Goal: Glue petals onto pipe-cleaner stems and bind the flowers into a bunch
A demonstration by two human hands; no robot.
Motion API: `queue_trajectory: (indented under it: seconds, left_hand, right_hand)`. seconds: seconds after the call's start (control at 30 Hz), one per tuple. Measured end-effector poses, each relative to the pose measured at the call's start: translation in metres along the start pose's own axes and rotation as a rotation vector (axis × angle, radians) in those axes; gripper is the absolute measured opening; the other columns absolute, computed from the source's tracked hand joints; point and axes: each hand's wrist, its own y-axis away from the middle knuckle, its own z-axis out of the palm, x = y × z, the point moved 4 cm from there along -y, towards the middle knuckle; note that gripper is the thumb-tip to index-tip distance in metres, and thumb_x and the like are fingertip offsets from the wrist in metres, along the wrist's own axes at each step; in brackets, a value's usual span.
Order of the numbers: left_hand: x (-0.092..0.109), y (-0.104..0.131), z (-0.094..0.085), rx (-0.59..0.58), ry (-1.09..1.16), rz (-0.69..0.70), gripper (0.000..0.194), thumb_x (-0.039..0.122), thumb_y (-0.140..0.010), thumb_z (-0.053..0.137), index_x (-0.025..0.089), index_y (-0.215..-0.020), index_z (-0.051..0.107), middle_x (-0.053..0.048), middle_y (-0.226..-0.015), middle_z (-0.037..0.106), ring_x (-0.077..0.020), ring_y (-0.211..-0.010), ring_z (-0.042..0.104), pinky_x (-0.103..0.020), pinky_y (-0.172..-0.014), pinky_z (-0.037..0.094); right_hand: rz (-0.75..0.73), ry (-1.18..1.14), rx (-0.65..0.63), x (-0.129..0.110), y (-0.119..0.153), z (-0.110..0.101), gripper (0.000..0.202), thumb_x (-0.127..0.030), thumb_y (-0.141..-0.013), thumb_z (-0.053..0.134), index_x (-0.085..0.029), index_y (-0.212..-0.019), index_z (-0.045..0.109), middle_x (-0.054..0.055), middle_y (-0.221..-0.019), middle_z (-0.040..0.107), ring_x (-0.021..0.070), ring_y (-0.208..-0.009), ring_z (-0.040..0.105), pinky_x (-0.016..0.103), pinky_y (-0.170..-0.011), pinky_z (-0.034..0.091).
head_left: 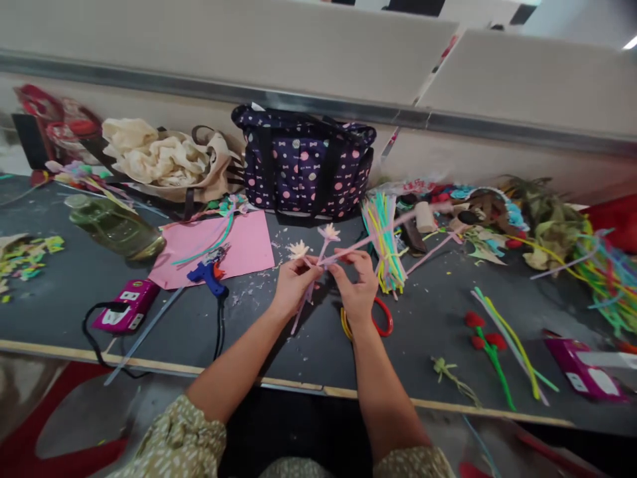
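My left hand point(293, 287) pinches the stems of a pipe-cleaner flower point(330, 234) with a pale cream and pink head. A second cream flower head point(298, 250) shows just above my left fingers. My right hand point(357, 284) is closed on a long pink pipe cleaner point(383, 229), which meets the stems between both hands and stretches up to the right. Stem ends hang below my left hand. Scissors point(383, 317) with red and yellow handles lie partly hidden under my right wrist. A bundle of pastel pipe cleaners point(385, 242) lies just beyond my right hand.
A blue glue gun point(209, 275) rests by pink paper point(243, 245). A green bottle point(117, 226) lies at left near a magenta box point(128, 305). A dotted navy bag point(306, 166) stands behind. Red pipe-cleaner flowers point(490, 342) and another magenta box point(582, 368) lie right.
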Motion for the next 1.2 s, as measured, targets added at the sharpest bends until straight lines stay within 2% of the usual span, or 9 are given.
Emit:
queue_trajectory:
  seconds: [0.07, 0.17, 0.43, 0.53, 0.63, 0.73, 0.87, 1.0, 1.2]
  left_hand:
    - [-0.003, 0.002, 0.002, -0.039, -0.017, -0.015, 0.026, 0.029, -0.062, 0.082, 0.015, -0.08, 0.071, 0.0, -0.064, 0.062, -0.0087, -0.052, 0.053, -0.021, -0.048, 0.049]
    - [-0.007, 0.001, 0.004, -0.085, 0.047, -0.059, 0.029, 0.032, -0.063, 0.082, 0.014, -0.084, 0.072, -0.001, -0.068, 0.064, -0.0095, -0.057, 0.056, -0.022, -0.052, 0.051]
    - [-0.012, -0.003, 0.004, -0.123, 0.227, -0.216, 0.032, 0.028, -0.057, 0.086, 0.013, -0.081, 0.07, -0.002, -0.071, 0.065, -0.0093, -0.058, 0.056, -0.023, -0.052, 0.052]
    - [-0.016, -0.004, 0.004, -0.151, 0.269, -0.256, 0.032, 0.028, -0.058, 0.086, 0.014, -0.081, 0.069, 0.0, -0.068, 0.062, -0.0075, -0.053, 0.052, -0.02, -0.046, 0.045]
    - [-0.02, -0.006, 0.003, -0.169, 0.3, -0.294, 0.032, 0.028, -0.059, 0.086, 0.013, -0.08, 0.067, 0.0, -0.065, 0.06, -0.0059, -0.049, 0.047, -0.018, -0.04, 0.037]
    - [-0.021, -0.006, 0.003, -0.196, 0.332, -0.315, 0.031, 0.025, -0.058, 0.087, 0.012, -0.078, 0.066, 0.001, -0.065, 0.058, -0.0054, -0.049, 0.046, -0.017, -0.039, 0.034]
    - [-0.019, -0.004, 0.005, -0.226, 0.385, -0.287, 0.03, 0.022, -0.057, 0.087, 0.011, -0.074, 0.065, 0.0, -0.065, 0.058, -0.0052, -0.05, 0.048, -0.016, -0.039, 0.036]
    - [-0.018, -0.003, 0.004, -0.235, 0.394, -0.274, 0.027, 0.021, -0.059, 0.086, 0.012, -0.074, 0.065, 0.0, -0.065, 0.059, -0.0055, -0.049, 0.05, -0.016, -0.039, 0.04]
    - [-0.019, -0.005, 0.002, -0.216, 0.362, -0.305, 0.026, 0.02, -0.06, 0.085, 0.011, -0.075, 0.066, 0.0, -0.065, 0.058, -0.0048, -0.049, 0.051, -0.013, -0.037, 0.037]
  right_hand:
    - [-0.006, 0.023, 0.044, -0.002, -0.001, -0.004, 0.009, -0.031, -0.081, 0.07, -0.023, -0.085, 0.071, 0.003, -0.087, 0.067, 0.0194, -0.089, 0.06, 0.039, -0.086, 0.047]
    - [0.002, 0.029, 0.094, -0.002, -0.004, -0.007, 0.01, -0.03, -0.082, 0.068, -0.022, -0.077, 0.071, 0.002, -0.077, 0.065, 0.0183, -0.083, 0.06, 0.037, -0.081, 0.048]
    - [0.058, 0.019, 0.068, 0.0, -0.004, -0.007, 0.012, -0.032, -0.082, 0.069, -0.021, -0.078, 0.069, 0.001, -0.081, 0.066, 0.0172, -0.082, 0.061, 0.035, -0.081, 0.047]
    - [0.095, -0.026, 0.084, 0.002, -0.004, -0.007, 0.015, -0.032, -0.083, 0.067, -0.02, -0.075, 0.066, 0.001, -0.079, 0.065, 0.0162, -0.08, 0.06, 0.033, -0.078, 0.048]
    - [0.157, -0.095, 0.084, 0.01, -0.004, -0.006, 0.017, -0.033, -0.084, 0.067, -0.019, -0.074, 0.066, 0.001, -0.078, 0.063, 0.0148, -0.076, 0.059, 0.031, -0.074, 0.047]
    - [0.227, -0.141, 0.086, 0.021, -0.003, -0.005, 0.018, -0.035, -0.082, 0.068, -0.019, -0.075, 0.066, 0.001, -0.075, 0.061, 0.0142, -0.074, 0.058, 0.029, -0.07, 0.046]
    - [0.389, -0.295, 0.097, 0.036, 0.001, -0.001, 0.021, -0.038, -0.077, 0.072, -0.019, -0.073, 0.066, -0.001, -0.068, 0.058, 0.012, -0.065, 0.054, 0.026, -0.061, 0.044]
    - [0.549, -0.487, 0.07, 0.041, 0.002, 0.005, 0.021, -0.037, -0.072, 0.076, -0.019, -0.072, 0.065, -0.003, -0.064, 0.057, 0.0094, -0.056, 0.049, 0.024, -0.053, 0.039]
    - [0.602, -0.552, 0.056, 0.043, -0.001, 0.006, 0.02, -0.036, -0.07, 0.077, -0.02, -0.071, 0.066, -0.003, -0.064, 0.059, 0.0093, -0.056, 0.05, 0.024, -0.054, 0.04]
